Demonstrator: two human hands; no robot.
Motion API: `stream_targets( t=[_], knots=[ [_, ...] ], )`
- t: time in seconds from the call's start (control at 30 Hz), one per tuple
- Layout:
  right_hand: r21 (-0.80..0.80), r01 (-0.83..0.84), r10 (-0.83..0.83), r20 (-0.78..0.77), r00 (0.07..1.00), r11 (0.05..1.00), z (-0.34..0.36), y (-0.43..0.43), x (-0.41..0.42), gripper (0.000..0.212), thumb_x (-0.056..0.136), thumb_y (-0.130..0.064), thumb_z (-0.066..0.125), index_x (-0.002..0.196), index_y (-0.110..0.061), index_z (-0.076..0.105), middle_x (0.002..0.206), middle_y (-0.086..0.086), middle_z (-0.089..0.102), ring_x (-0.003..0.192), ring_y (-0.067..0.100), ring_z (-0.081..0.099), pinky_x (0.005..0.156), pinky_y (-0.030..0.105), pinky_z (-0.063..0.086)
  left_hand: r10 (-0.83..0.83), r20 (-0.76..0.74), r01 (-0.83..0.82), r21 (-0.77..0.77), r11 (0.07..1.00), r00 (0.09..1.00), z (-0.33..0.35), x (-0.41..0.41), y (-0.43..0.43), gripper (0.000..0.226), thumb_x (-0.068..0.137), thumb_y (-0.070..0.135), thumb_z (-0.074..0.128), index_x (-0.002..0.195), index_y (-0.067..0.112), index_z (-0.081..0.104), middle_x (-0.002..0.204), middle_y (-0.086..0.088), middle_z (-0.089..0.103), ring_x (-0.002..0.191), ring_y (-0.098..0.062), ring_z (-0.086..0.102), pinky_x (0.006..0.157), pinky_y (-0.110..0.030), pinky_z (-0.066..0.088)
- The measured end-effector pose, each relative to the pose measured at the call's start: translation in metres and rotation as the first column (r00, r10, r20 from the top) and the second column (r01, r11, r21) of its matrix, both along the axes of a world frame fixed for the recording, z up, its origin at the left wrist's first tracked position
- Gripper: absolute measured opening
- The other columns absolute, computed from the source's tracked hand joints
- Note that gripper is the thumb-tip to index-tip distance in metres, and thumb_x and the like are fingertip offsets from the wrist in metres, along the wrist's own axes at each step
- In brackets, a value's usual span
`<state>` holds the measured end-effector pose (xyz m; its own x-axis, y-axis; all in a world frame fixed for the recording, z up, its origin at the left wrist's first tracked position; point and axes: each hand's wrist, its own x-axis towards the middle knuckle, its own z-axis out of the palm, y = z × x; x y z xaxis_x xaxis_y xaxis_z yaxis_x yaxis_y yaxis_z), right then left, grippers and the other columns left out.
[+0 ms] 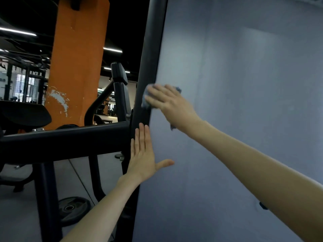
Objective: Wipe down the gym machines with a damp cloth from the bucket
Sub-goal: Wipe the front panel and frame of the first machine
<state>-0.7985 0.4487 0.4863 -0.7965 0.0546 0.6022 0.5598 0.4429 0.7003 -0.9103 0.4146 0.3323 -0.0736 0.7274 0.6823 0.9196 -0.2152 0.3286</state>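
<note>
**Wiping the upright post, mid-job**

R hand (pixel 167 102) is pressing the cloth (pixel 144 103) flat-fingered onto the black upright post (pixel 152 49), right at the grey panel (pixel 244 102) edge. L hand (pixel 142 158) is bracing lower down, fingers straight, holding nothing. Cloth is looking soft, light, limp; prob. best palmed while bunched, or it'll be sliding out. Bucket not in view.

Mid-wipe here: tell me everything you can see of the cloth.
The cloth is blue-grey and crumpled, somewhat blurred. Most of it is hidden under the right hand, whose flat, spread fingers press it against the grey panel at its edge beside the black post. Bits show past the fingertips and above the knuckles, and a small tail hangs below the wrist. Dampness cannot be judged.
</note>
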Motion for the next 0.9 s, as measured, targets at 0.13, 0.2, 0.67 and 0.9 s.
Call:
stream_targets(
  t=[0.13, 0.2, 0.67, 0.9],
  knots=[
    [0.107, -0.016, 0.022, -0.057, 0.998, 0.994, 0.023, 0.005, 0.035, 0.111, 0.042, -0.002, 0.092, 0.142, -0.007, 0.044, 0.149, 0.017, 0.039, 0.137, 0.037, 0.036, 0.113, 0.048, 0.024, 0.012, 0.007, -0.012, -0.015, 1.000, 1.000, 0.000, -0.002, -0.001, 0.133, 0.054, 0.097, 0.026, 0.131, 0.016, -0.047, 0.134, 0.005, -0.058, 0.128, -0.013, -0.048, 0.105, -0.040, -0.026],
    [0.177, -0.102, 0.163, -0.374, 0.913, 0.979, 0.051, 0.012, 0.047, 0.081, 0.061, 0.010, 0.080, 0.136, -0.004, 0.051, 0.145, 0.018, 0.045, 0.134, 0.039, 0.041, 0.112, 0.049, 0.026, 0.014, 0.003, -0.014, -0.021, 1.000, 1.000, 0.001, -0.002, -0.001, 0.133, 0.050, 0.097, 0.023, 0.131, 0.017, -0.047, 0.134, 0.005, -0.058, 0.128, -0.012, -0.048, 0.105, -0.041, -0.026],
    [0.155, -0.172, 0.227, -0.486, 0.844, 0.973, 0.020, 0.010, 0.070, 0.088, 0.061, 0.011, 0.078, 0.141, -0.002, 0.044, 0.150, 0.017, 0.037, 0.140, 0.039, 0.030, 0.117, 0.048, 0.015, 0.087, -0.048, -0.089, -0.040, 0.995, 0.995, 0.000, -0.002, 0.000, 0.130, 0.042, 0.101, 0.000, 0.126, 0.016, -0.052, 0.136, 0.001, -0.056, 0.127, -0.015, -0.049, 0.105, -0.049, -0.024],
    [0.153, -0.122, 0.180, -0.456, 0.872, 0.981, 0.028, 0.011, 0.129, 0.100, 0.056, 0.014, 0.075, 0.146, -0.007, 0.037, 0.153, 0.016, 0.033, 0.141, 0.036, 0.030, 0.115, 0.044, 0.020, 0.157, -0.046, -0.159, -0.024, 0.987, 0.986, 0.006, 0.001, -0.005, 0.136, 0.034, 0.102, -0.012, 0.131, 0.011, -0.045, 0.140, -0.003, -0.052, 0.128, -0.018, -0.047, 0.106, -0.047, -0.024]
  ],
)
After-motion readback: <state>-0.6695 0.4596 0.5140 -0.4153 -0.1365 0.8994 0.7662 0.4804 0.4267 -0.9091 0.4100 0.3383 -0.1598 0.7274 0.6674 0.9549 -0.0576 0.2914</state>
